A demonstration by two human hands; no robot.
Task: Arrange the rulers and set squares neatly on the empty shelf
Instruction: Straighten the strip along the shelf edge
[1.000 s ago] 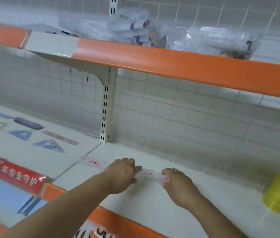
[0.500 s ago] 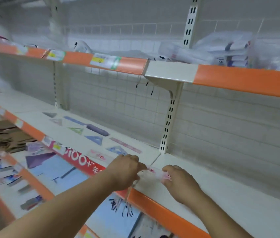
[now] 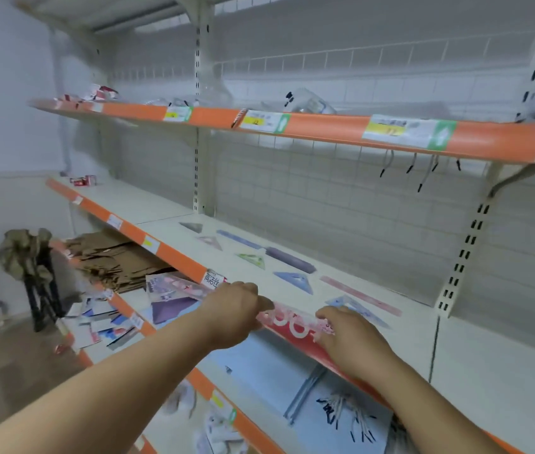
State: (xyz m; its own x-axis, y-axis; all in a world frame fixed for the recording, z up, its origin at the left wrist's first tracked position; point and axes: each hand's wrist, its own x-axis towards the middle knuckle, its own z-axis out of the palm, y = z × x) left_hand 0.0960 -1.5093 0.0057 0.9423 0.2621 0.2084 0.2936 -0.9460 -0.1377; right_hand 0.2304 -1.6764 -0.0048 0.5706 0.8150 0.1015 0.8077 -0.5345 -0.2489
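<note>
From my end of the feed, both hands are on one clear ruler with pink print. The left hand has its fingers curled, pinching the left end, and the right hand is curled round the right end the same way. The ruler sits level over the front edge of the shelf, right above the red banner; can't tell if it's touching. Further back on that shelf, lying flat and apart, are a green set square, purple ruler, blue set square and pink ruler.
</note>
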